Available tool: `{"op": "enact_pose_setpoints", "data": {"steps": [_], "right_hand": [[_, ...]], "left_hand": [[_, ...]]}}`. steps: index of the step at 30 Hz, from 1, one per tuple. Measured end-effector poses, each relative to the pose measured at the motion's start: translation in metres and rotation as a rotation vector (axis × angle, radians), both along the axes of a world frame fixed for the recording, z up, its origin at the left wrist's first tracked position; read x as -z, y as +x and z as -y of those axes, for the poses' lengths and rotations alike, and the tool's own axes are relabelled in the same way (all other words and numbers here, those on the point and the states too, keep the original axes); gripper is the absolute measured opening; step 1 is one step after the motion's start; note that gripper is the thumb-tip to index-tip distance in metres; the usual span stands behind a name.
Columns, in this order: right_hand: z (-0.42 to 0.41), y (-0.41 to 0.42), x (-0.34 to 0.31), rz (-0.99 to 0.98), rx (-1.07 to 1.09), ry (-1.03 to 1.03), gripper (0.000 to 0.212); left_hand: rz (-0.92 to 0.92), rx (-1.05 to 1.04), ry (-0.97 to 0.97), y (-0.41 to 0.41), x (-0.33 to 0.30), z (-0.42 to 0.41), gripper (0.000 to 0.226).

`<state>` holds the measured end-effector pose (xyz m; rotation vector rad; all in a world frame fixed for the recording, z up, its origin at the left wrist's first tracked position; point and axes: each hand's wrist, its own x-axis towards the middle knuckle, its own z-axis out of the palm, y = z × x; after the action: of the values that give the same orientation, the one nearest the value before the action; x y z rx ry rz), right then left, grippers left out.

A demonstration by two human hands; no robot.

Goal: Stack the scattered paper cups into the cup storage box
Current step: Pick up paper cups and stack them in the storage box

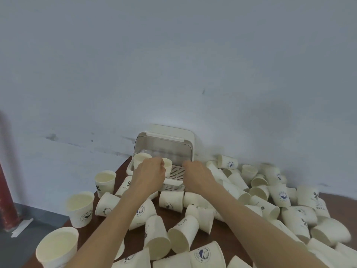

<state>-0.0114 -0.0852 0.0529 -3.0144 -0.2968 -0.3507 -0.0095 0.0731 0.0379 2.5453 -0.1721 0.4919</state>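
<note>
My left hand (pixel 149 174), just left of the frame's centre, had its fingers curled around the rim of a cream paper cup (pixel 167 165) standing upright inside the cream plastic cup storage box (pixel 166 140). The box sat against the pale grey wall (pixel 173 55) at centre, its clear lid raised. My right hand (pixel 198 174) reached to the box's slotted tray (pixel 176 172) just right of centre; I cannot tell whether its fingers were gripping anything. Scattered cream paper cups (pixel 280 194) covered the dark brown table (pixel 163 211) across the lower frame, heaped thickest at the right.
</note>
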Motion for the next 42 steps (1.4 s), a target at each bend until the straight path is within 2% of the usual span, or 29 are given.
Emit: {"op": "enact_pose_setpoints", "data": {"steps": [5, 9, 12, 20, 25, 31, 42], "right_hand": [[0.033, -0.03, -0.011, 0.026, 0.022, 0.012, 0.018], [0.062, -0.05, -0.011, 0.052, 0.079, 0.041, 0.028], [0.085, -0.066, -0.009, 0.028, 0.112, 0.059, 0.013], [0.138, -0.099, 0.005, 0.011, 0.23, 0.038, 0.036], [0.164, -0.114, 0.012, -0.034, 0.288, 0.081, 0.03], [0.196, -0.131, 0.023, -0.038, 0.363, 0.168, 0.037], [0.27, -0.153, 0.04, -0.091, 0.526, 0.207, 0.031]], "left_hand": [[0.051, 0.033, -0.012, -0.024, -0.005, 0.02, 0.027], [0.076, 0.103, -0.011, -0.038, -0.005, 0.048, 0.025], [0.055, 0.144, 0.017, -0.045, -0.004, 0.073, 0.023], [0.009, 0.253, 0.045, -0.062, 0.005, 0.13, 0.031], [-0.003, 0.28, 0.086, -0.068, 0.01, 0.148, 0.032], [-0.035, 0.289, 0.116, -0.071, 0.019, 0.163, 0.033], [-0.091, 0.433, 0.145, -0.082, 0.038, 0.226, 0.032]]}}
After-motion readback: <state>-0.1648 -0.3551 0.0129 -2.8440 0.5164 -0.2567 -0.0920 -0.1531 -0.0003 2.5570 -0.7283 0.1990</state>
